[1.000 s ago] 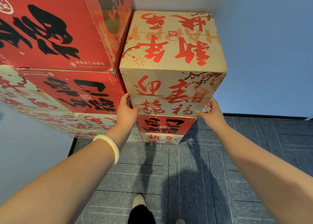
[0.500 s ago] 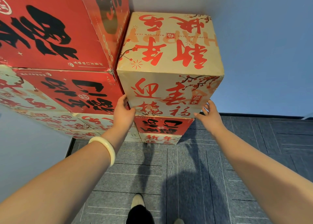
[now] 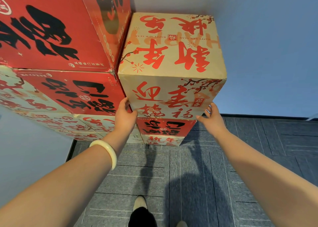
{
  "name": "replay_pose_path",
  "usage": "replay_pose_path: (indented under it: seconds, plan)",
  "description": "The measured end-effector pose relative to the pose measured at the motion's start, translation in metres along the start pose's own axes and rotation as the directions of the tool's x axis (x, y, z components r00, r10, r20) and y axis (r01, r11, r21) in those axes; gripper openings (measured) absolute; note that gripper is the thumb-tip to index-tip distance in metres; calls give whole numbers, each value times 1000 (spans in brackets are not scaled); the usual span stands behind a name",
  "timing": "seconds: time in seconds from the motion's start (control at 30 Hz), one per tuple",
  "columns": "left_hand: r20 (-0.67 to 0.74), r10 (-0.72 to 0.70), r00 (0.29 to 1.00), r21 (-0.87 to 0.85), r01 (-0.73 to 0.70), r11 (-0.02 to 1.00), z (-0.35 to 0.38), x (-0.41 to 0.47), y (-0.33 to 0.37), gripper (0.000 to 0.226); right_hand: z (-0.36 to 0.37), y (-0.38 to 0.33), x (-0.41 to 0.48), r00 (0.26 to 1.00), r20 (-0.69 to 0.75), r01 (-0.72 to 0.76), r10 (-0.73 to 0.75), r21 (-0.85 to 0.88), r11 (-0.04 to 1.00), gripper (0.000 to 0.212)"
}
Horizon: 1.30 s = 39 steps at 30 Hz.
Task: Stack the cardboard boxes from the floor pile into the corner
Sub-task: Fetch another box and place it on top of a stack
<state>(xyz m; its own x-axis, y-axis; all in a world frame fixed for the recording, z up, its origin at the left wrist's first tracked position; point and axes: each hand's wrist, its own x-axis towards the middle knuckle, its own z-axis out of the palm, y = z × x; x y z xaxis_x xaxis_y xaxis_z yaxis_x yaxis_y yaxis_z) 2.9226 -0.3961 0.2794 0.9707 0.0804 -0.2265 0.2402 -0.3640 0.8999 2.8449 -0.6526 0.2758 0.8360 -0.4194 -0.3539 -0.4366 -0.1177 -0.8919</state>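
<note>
A tan cardboard box (image 3: 172, 61) with red characters sits on top of a column of boxes against the wall. My left hand (image 3: 124, 116) grips its lower left corner. My right hand (image 3: 212, 118) presses its lower right corner with the fingers spread. Under it are a red box with black lettering (image 3: 166, 126) and another tan box (image 3: 161, 140) down at the floor. To the left stands a taller stack topped by a big red box (image 3: 51, 29), touching the tan box's left side.
The stacks fill the corner between the left wall (image 3: 25, 149) and the blue back wall (image 3: 266, 46). Grey carpet tiles (image 3: 189, 175) stretch out below. My shoes (image 3: 140, 202) show at the bottom edge. A white bangle (image 3: 107, 151) sits on my left wrist.
The tan box has shifted slightly left, closer against the tall red stack, and both hands have moved with it along its lower corners.
</note>
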Motion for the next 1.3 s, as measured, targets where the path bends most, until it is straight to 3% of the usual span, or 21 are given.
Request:
replay_pose_path:
  seconds: [0.83,1.3]
  plan:
    - [-32,-27,999,101,30,994,-10,-12,10,55,-10,3,-6,991,29,-132,131,32,991,79]
    - [-23,-8,1000,103,10,995,-22,-66,72,54,-63,-54,-46,998,2,-56,56,-53,997,70]
